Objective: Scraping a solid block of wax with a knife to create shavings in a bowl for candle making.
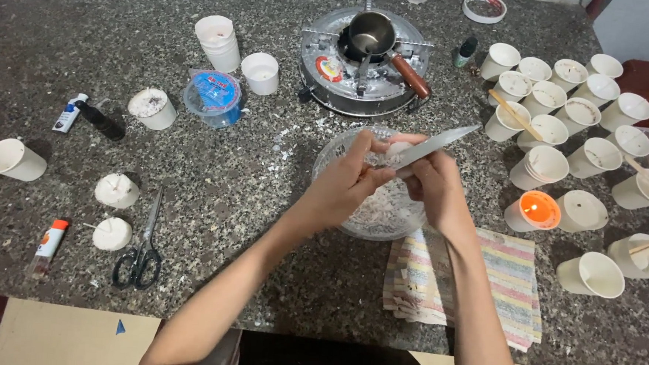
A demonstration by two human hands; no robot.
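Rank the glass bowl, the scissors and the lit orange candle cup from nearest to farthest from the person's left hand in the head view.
1. Glass bowl: directly beneath the left hand, at the table's middle.
2. Lit orange candle cup: off to the right, beyond the right hand and its knife.
3. Scissors: far left, near the table's front edge.

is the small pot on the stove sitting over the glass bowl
No: the small pot sits on the stove, farther back than the glass bowl under the hands.

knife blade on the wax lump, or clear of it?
Touching. Head view: the right hand lays the knife flat against the white wax lump pinched by the left hand.
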